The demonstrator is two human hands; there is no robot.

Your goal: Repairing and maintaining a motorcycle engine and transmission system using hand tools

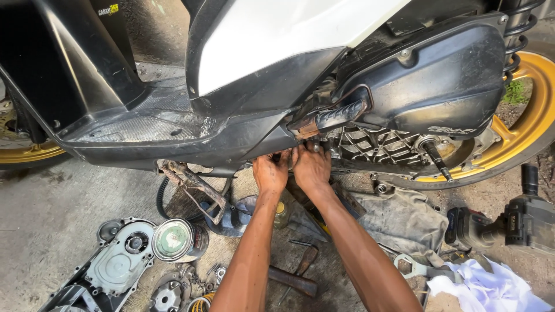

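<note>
Scooter engine underside (324, 147), just below the folded footpeg (332, 118), had our left hand (270, 172) and right hand (311, 166) pinching at a hidden fastener, mid-fitting; steady fingertip turning seemed needed next.

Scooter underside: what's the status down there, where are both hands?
Left hand and right hand together, fingers pressed up under the scooter, by the engine case. Folded footpeg overhangs them. Grip hidden.

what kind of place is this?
Likely an informal scooter repair spot on bare concrete: scooter being worked on, removed engine cover, power tool and wrench on the floor.
</note>
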